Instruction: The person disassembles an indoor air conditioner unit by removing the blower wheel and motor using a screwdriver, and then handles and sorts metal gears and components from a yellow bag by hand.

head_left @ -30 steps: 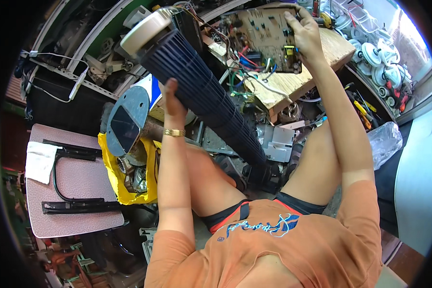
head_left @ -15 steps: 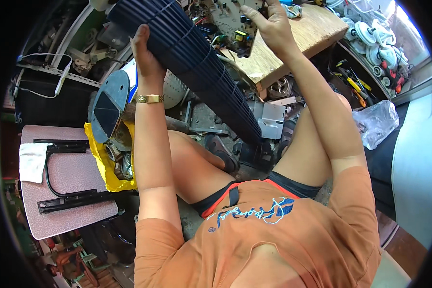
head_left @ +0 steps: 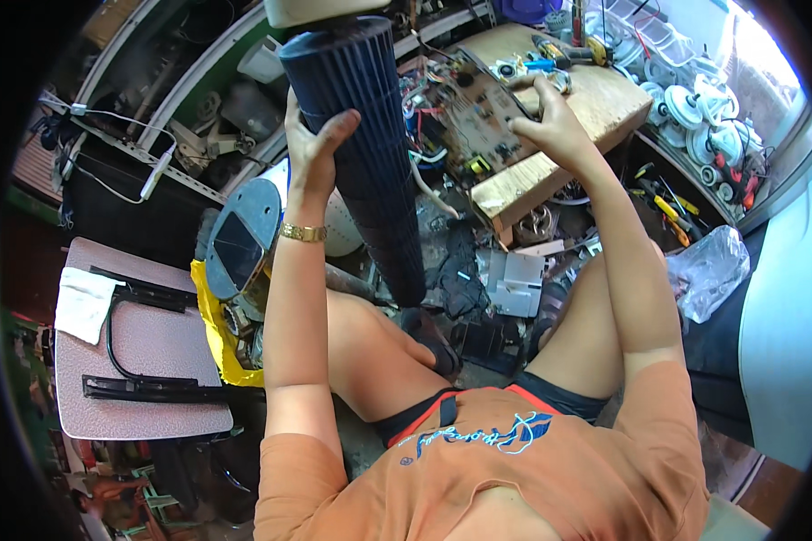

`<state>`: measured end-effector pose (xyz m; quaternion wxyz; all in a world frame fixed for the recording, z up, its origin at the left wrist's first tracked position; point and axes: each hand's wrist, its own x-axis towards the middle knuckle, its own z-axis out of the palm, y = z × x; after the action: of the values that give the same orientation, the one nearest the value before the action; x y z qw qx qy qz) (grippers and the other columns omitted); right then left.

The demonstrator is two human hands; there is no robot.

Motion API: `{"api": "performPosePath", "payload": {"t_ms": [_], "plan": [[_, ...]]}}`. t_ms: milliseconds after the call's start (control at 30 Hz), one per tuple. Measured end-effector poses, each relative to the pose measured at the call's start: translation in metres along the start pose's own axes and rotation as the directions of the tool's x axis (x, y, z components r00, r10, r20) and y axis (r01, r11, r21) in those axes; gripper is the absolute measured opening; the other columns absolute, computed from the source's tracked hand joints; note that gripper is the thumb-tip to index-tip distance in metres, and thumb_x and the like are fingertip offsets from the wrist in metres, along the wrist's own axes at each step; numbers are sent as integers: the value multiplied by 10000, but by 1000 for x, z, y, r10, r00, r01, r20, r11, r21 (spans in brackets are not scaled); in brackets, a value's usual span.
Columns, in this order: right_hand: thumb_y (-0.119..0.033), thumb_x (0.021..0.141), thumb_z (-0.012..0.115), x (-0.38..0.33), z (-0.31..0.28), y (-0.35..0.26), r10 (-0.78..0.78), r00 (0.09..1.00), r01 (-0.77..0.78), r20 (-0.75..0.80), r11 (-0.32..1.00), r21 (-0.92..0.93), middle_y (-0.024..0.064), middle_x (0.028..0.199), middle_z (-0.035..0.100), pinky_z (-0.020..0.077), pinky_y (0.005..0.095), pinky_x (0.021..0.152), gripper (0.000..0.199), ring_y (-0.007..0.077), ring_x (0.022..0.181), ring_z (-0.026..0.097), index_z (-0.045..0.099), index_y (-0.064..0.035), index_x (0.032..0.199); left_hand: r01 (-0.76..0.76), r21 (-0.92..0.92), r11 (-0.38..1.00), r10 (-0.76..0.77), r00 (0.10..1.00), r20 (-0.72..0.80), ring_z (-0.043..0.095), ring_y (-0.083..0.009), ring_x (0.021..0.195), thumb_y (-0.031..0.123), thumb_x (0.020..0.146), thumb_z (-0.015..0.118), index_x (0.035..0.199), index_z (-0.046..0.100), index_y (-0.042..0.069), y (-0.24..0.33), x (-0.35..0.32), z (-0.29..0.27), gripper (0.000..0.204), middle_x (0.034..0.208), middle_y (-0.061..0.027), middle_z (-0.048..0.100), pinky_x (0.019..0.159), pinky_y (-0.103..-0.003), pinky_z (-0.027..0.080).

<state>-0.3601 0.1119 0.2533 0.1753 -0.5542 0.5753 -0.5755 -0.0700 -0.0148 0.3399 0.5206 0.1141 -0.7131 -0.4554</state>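
My left hand (head_left: 320, 149) is wrapped round the upper part of a long dark cylindrical blower fan wheel (head_left: 374, 171), with the thumb across its ribs. The wheel stands tilted, its lower end down between my legs near my left foot. My right hand (head_left: 555, 126) has its thumb and fingers closed at the right edge of a brown circuit board (head_left: 469, 108). Wires and small parts show on the board, beside the fan wheel and over the left part of a wooden bench (head_left: 537, 185).
A cordless drill (head_left: 564, 52) lies on the bench. White plastic pulleys (head_left: 695, 113), pliers and screwdrivers (head_left: 668, 176) and a clear plastic bag (head_left: 713, 270) are to the right. A metal plate (head_left: 514, 281) lies near my right foot. Left are a yellow bag (head_left: 212, 325) and a folding table (head_left: 144, 347).
The fan wheel has turned more upright, its lower end swinging left and its top coming into view. The circuit board shows more fully, with my right hand still at its edge.
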Motion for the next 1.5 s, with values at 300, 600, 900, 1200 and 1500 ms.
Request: {"api": "performPosePath", "payload": {"t_ms": [300,600,900,1200,1500], "plan": [[-93,930,709,11,-28,24,-6,997,23,-75,974,226,111,1048,738,568,296,807,467,144,899,696,585,63,1352,-27,75,997,17,991,132,683,-213,1101,188,671,922,1422,462,-16,17,11,20,905,1236,-137,676,997,-362,538],[-119,896,709,-19,-118,-11,-109,942,-135,-316,741,-658,109,1044,766,529,314,830,424,150,920,707,672,-96,1318,15,381,924,-57,994,98,700,-218,1089,369,640,951,1487,433,-10,-52,27,18,1062,1236,-174,700,1011,-335,523],[12,952,641,-17,-139,-6,-31,915,34,-403,999,2,88,1067,731,529,252,834,367,95,911,660,611,-1,1318,52,613,789,-202,963,178,670,-317,1188,608,587,896,1531,438,84,-111,50,46,1173,1289,-221,678,1054,-403,496],[54,901,579,-22,-158,32,374,907,-343,194,923,-175,72,1047,675,523,264,806,435,100,908,617,560,60,1336,157,733,662,-440,873,209,684,-293,1148,662,561,868,1522,476,135,-182,51,77,1164,1312,-166,680,971,-395,523],[-32,928,652,20,-150,125,513,855,-505,81,857,-104,38,960,686,508,245,684,442,70,776,617,569,53,1355,126,814,567,-517,824,233,682,-333,1146,624,580,855,1535,438,161,-249,32,78,1140,1241,-174,707,959,-455,534]]}}
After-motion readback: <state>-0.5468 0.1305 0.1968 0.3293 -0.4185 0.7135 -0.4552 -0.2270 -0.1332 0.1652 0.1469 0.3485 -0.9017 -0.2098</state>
